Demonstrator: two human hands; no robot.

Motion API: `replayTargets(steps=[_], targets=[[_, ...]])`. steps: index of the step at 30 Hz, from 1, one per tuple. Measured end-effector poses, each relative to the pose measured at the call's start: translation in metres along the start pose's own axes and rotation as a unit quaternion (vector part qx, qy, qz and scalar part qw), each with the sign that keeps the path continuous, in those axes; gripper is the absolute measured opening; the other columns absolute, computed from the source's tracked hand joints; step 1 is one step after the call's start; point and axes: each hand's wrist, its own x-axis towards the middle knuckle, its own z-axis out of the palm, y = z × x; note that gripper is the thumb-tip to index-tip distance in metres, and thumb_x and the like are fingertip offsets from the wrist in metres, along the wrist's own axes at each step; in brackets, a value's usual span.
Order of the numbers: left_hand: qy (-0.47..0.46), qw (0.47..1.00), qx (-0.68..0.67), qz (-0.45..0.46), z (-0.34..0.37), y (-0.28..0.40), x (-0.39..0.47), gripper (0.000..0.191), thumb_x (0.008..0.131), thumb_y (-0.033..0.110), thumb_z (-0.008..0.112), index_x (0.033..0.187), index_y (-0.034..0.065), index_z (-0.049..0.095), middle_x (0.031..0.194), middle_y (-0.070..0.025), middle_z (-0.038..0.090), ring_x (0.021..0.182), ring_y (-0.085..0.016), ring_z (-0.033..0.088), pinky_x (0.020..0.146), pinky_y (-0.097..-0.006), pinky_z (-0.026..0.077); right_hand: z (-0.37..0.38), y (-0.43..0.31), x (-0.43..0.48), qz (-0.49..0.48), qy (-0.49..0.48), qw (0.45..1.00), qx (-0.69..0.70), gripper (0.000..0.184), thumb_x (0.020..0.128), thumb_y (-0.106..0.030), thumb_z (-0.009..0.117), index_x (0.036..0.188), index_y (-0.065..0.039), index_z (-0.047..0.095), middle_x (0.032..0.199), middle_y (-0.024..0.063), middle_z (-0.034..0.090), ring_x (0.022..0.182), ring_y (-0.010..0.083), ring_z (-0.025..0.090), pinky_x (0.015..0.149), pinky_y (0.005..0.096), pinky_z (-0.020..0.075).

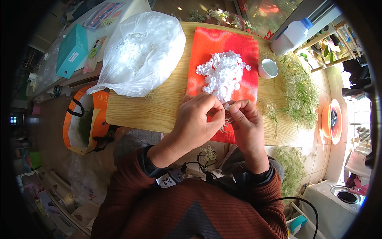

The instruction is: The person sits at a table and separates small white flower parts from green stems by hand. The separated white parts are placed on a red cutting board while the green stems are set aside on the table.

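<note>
Over the near part of a red and orange cloth point(198, 53), my left hand point(198, 116) and my right hand point(247, 122) meet at the fingertips. My right thumb and forefinger pinch a small white artificial blossom point(226, 106). The left fingers are closed on a thin pale-green artificial stem, its curly tips point(225, 128) showing below them; the exact grip is partly hidden. Just beyond the hands lies a heap of white artificial blossoms point(225, 71). A white cup point(268, 68) stands right of the cloth. Green artificial sprigs point(298, 89) are piled on the table's right side.
A clear plastic bag of white blossoms point(143, 50) covers the wooden table's point(143, 113) far left. A white bottle with a blue cap point(291, 35) stands at the far right. An orange bag point(100, 119) is left of the table, and an orange basin point(332, 121) lies to the right.
</note>
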Motion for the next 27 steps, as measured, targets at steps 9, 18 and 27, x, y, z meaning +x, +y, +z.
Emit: replayTargets(steps=[9,18,27], targets=[[0.034,0.999,0.012,0.026,0.004,-0.0012,0.0002,0.014,0.078,0.005,0.071,0.078,0.0084,0.057,0.076,-0.0035,0.064,0.07,-0.025,0.063,0.068,-0.0379,0.043,0.0048,-0.0019,-0.0015,-0.002,0.048,0.998,0.043,0.003,0.099,-0.005,0.06,0.1,-0.002,0.06,0.102,0.0081,0.068,0.09,0.0139,0.064,0.086,0.0299,0.0532],[0.032,0.999,0.019,0.034,0.0042,-0.001,-0.0006,0.014,0.078,-0.001,0.071,0.078,0.0079,0.06,0.075,-0.0034,0.063,0.068,-0.022,0.06,0.069,-0.034,0.043,0.0027,0.0016,-0.0018,-0.024,0.018,1.0,0.007,0.004,0.099,-0.005,0.06,0.101,-0.001,0.06,0.103,0.0085,0.067,0.092,0.0139,0.063,0.087,0.0304,0.053],[0.028,0.998,0.012,0.051,0.0069,-0.0051,-0.0012,0.013,0.08,-0.001,0.07,0.08,0.0062,0.059,0.075,-0.0046,0.062,0.067,-0.022,0.06,0.067,-0.0347,0.043,0.0056,0.0004,-0.0044,-0.071,-0.02,0.987,-0.143,0.005,0.101,-0.003,0.057,0.104,0.0,0.059,0.104,0.0062,0.065,0.095,0.0117,0.06,0.089,0.0279,0.0501]])
